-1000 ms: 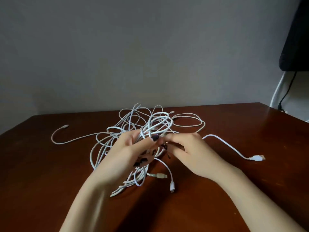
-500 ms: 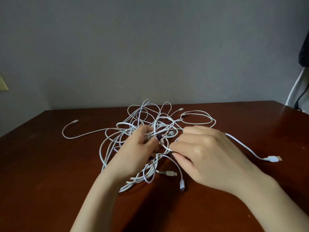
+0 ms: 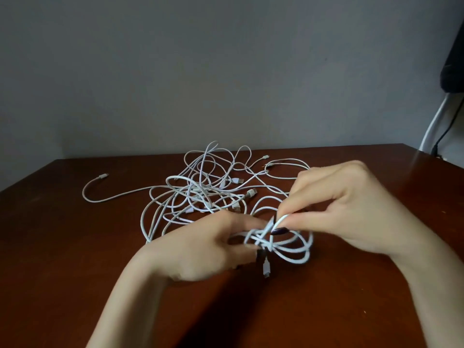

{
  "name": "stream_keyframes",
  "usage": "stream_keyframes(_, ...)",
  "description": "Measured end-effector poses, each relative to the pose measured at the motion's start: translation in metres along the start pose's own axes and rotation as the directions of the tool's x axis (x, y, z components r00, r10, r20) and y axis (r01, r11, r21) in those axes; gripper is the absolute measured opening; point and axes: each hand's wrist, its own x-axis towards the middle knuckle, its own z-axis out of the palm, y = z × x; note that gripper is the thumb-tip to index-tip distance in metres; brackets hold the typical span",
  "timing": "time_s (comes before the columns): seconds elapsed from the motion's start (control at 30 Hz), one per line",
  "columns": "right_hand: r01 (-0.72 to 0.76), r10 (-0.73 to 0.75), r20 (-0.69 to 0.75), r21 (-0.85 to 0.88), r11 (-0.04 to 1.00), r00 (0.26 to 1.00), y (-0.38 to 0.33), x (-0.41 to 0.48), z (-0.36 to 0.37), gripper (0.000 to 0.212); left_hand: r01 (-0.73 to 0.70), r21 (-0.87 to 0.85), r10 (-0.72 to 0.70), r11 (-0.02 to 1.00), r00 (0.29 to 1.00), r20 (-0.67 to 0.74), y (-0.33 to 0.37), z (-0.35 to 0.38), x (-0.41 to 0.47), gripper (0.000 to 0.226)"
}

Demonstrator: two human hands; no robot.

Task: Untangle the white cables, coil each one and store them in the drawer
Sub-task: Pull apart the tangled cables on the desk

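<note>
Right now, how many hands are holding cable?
2. The left hand holds the small cable bundle from the left side; the right hand pinches one of its loops from above. The big tangle lies behind them.

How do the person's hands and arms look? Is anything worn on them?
The left hand and right hand are bare. No ring, watch, bracelet or sleeve shows along the forearms. One long nail has dark polish.
</note>
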Motion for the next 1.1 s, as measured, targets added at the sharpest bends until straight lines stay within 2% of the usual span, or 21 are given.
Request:
stream_keyframes(0.07,-0.004,-0.002,0.039,0.152,0.988,0.999,-0.004,-0.002,-0.008,0.008,-0.025,-0.067,0.032,0.997,0.994,0.107,0.010,0.005,0.002,0.013)
stream_keyframes(0.2,-0.090,0.040,0.220,0.223,0.971,0.975,0.005,-0.001,-0.006,0.010,-0.094,-0.106,0.114,0.990,0.973,0.201,0.020,0.021,0.008,0.011)
stream_keyframes(0.27,-0.146,0.081,0.225,0.285,0.947,0.971,0.008,0.001,-0.004,0.015,-0.141,-0.146,0.169,0.979,0.965,0.202,0.020,0.024,0.008,0.023)
stream_keyframes(0.37,-0.241,0.188,0.161,0.448,0.861,0.969,0.021,0.002,0.001,0.014,-0.184,-0.223,0.216,0.957,0.969,0.124,0.023,0.023,0.008,0.015)
stream_keyframes(0.43,-0.312,0.266,0.164,0.552,0.773,0.950,0.028,0.004,0.006,0.019,-0.202,-0.272,0.223,0.941,0.974,0.050,0.023,0.023,0.008,0.020)
stream_keyframes(0.47,-0.348,0.310,0.170,0.599,0.721,0.935,0.031,0.004,0.010,0.015,-0.212,-0.288,0.222,0.934,0.975,0.002,0.023,0.022,0.008,0.021)
stream_keyframes(0.6,-0.383,0.421,0.110,0.660,0.647,0.900,0.029,0.003,0.024,0.016,-0.237,-0.312,0.174,0.920,0.960,-0.217,0.019,0.019,0.010,0.030)
stream_keyframes(0.63,-0.386,0.448,0.074,0.644,0.661,0.891,0.029,0.003,0.027,0.035,-0.234,-0.305,0.152,0.923,0.951,-0.270,0.018,0.018,0.010,0.038)
stream_keyframes(0.67,-0.394,0.471,0.038,0.608,0.689,0.882,0.027,0.005,0.029,0.044,-0.223,-0.297,0.124,0.928,0.940,-0.319,0.017,0.016,0.009,0.046)
stream_keyframes(0.77,-0.375,0.461,-0.066,0.485,0.790,0.885,0.029,0.011,0.031,0.015,-0.171,-0.260,0.028,0.950,0.880,-0.474,0.010,0.007,0.008,0.051)
stream_keyframes(0.83,-0.390,0.471,-0.147,0.378,0.840,0.870,0.030,0.011,0.033,0.022,-0.125,-0.211,-0.018,0.970,0.822,-0.569,0.003,0.003,0.008,0.051)
stream_keyframes(0.9,-0.355,0.391,-0.202,0.195,0.915,0.898,0.030,0.009,0.043,0.026,-0.065,-0.161,-0.054,0.985,0.766,-0.640,-0.003,0.003,0.010,0.050)
stream_keyframes(0.97,-0.267,0.239,-0.217,-0.107,0.958,0.946,0.030,0.006,0.054,0.017,0.078,-0.047,-0.089,0.996,0.714,-0.695,-0.008,0.004,0.015,0.043)
stream_keyframes(1.03,-0.199,0.145,-0.195,-0.296,0.934,0.970,0.027,0.004,0.060,0.019,0.213,0.060,-0.098,0.975,0.656,-0.748,-0.012,0.005,0.018,0.041)
stream_keyframes(1.1,-0.140,0.069,-0.176,-0.433,0.890,0.982,0.018,0.005,0.061,0.024,0.251,0.102,-0.083,0.963,0.631,-0.771,-0.015,0.004,0.018,0.040)
